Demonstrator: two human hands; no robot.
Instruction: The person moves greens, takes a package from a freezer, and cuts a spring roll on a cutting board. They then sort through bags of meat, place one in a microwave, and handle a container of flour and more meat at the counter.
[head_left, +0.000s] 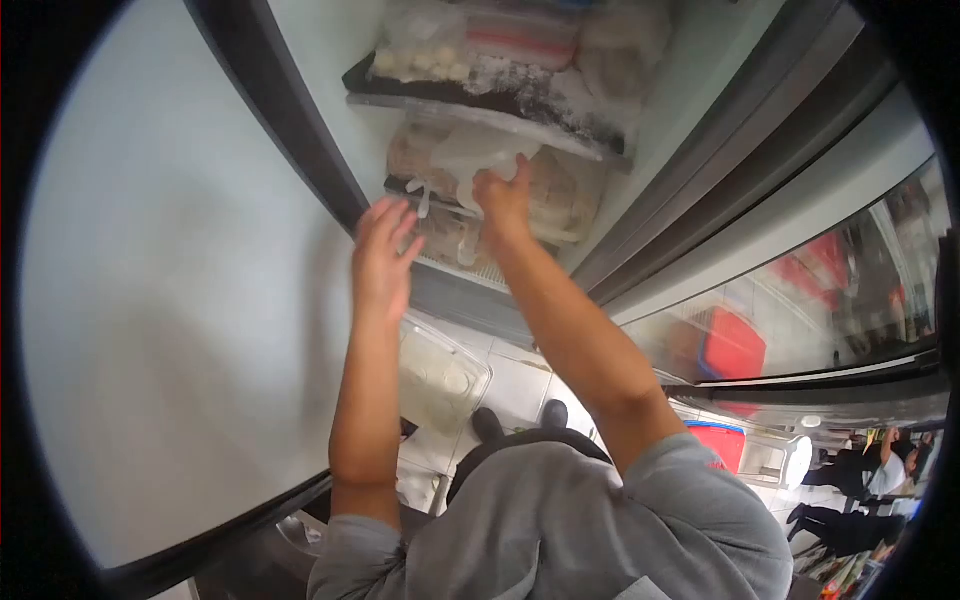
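Note:
My right hand (505,200) reaches into an upright freezer, its fingers curled on a whitish plastic bag (480,150) on the middle shelf, thumb pointing up. To its left, my left hand (382,245) is held open at the edge of the freezer opening, fingers apart and nothing in them. A knotted white bag end (423,197) hangs over the shelf's front edge between my hands. More bagged, brownish contents (560,190) lie to the right of my right hand.
Above, a frosty shelf (470,105) carries bagged white balls (420,62) and a red-edged packet (520,40). A white door (180,300) stands at left, a glass door (800,300) at right. A clear tub (440,375) sits on the tiles. Other people (860,480) are at far right.

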